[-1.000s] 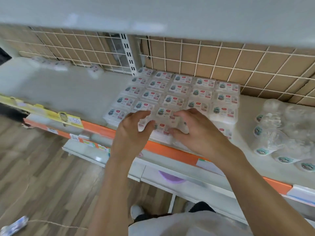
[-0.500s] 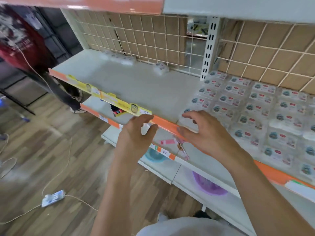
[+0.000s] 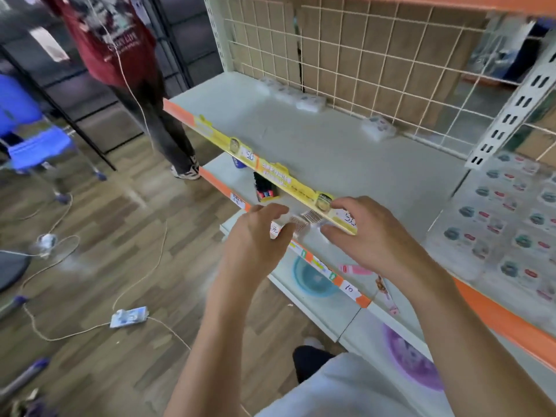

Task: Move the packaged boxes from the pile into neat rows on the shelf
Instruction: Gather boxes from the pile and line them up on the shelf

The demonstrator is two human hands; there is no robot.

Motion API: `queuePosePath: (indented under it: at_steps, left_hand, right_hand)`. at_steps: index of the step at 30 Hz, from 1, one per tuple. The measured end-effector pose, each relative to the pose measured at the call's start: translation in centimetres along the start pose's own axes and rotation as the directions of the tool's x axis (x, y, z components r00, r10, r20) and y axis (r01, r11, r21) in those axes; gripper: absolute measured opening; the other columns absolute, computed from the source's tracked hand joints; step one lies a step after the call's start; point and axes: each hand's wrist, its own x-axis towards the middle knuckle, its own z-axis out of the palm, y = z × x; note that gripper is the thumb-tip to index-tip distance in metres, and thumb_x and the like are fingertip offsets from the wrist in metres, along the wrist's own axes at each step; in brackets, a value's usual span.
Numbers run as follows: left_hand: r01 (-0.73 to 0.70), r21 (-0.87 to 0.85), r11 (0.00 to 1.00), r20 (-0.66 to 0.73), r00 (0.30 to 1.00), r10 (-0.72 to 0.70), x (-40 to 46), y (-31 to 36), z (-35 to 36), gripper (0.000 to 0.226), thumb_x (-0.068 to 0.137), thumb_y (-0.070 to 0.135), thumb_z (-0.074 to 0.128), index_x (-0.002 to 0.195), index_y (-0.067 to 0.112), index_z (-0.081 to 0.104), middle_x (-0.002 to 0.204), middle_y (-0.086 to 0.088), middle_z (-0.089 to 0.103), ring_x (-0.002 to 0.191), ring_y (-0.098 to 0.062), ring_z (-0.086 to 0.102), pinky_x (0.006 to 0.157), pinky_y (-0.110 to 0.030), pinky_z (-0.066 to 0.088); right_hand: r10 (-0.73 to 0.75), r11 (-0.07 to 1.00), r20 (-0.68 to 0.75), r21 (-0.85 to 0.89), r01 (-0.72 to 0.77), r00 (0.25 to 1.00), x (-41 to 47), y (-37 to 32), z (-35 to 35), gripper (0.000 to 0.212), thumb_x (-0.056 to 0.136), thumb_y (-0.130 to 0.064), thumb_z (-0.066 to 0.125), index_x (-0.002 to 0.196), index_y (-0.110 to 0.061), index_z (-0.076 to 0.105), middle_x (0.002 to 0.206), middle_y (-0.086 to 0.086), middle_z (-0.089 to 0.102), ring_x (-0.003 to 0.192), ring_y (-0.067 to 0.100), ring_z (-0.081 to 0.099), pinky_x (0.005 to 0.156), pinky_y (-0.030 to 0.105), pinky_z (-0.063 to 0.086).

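A second ago both hands pressed on the front boxes of the rows (image 3: 508, 236); now the left hand (image 3: 255, 245) and right hand (image 3: 367, 236) hang in the air in front of the yellow price strip (image 3: 279, 173), fingers loosely spread, holding nothing. The view has swung left, so the rows sit at the right edge, and a few loose boxes (image 3: 310, 102) along the wire back and a bystander in a red shirt (image 3: 120, 37) have come into sight.
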Motion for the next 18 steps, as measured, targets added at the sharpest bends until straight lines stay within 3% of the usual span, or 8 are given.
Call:
queuePosePath:
  at_steps: [12,18]
  left_hand:
    - [0.009,0.042,0.999,-0.021,1.000,-0.008,13.0,-6.3,-3.4,0.030,0.093,0.031,0.064,0.123,0.025,0.067,0.110,0.000,0.066,0.100,-0.020,0.064,0.084,-0.036,0.051]
    - [-0.011,0.072,0.997,-0.014,1.000,0.012,20.7,-8.0,-4.8,0.032,0.093,0.031,0.064,0.125,0.024,0.066,0.117,-0.001,0.066,0.108,-0.025,0.062,0.088,-0.039,0.051]
  right_hand:
    - [-0.053,0.994,0.069,-0.093,0.060,0.996,14.7,-4.6,3.5,0.047,0.092,-0.041,0.065,0.135,-0.024,0.056,0.132,0.003,0.053,0.123,0.021,0.052,0.088,0.022,0.033]
    - [-0.048,0.989,0.082,-0.132,0.059,0.995,22.1,-6.6,3.7,0.052,0.090,-0.045,0.065,0.137,-0.024,0.055,0.135,0.005,0.052,0.125,0.022,0.051,0.096,0.025,0.035]
